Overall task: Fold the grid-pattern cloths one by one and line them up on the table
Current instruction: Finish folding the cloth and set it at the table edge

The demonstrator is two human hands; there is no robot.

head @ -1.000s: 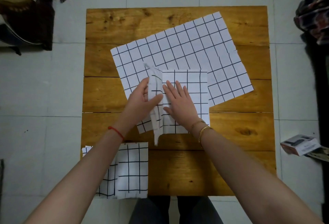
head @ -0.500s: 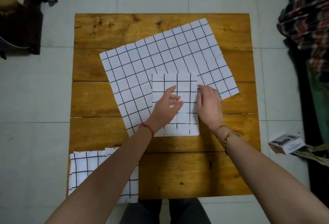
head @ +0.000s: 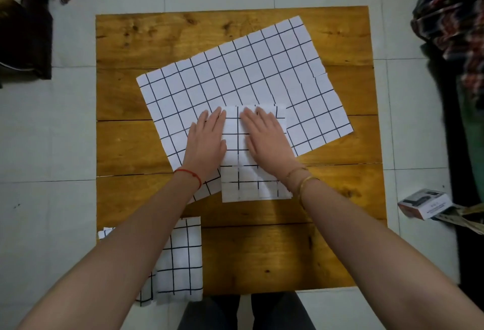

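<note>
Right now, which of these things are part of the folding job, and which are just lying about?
Part of the job:
- folded cloth under both flat hands, left hand and right hand
- unfolded cloth spread beneath it
- finished folded cloths at the table's near left corner
- wooden table

Just lying about:
- small box on the floor
- plaid fabric at the right edge

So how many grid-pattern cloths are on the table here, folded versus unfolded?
Folded white grid-pattern cloths: 3, one under both hands, two at the table's near left corner.
Unfolded white grid-pattern cloths lying flat: 1.
Total: 4.
</note>
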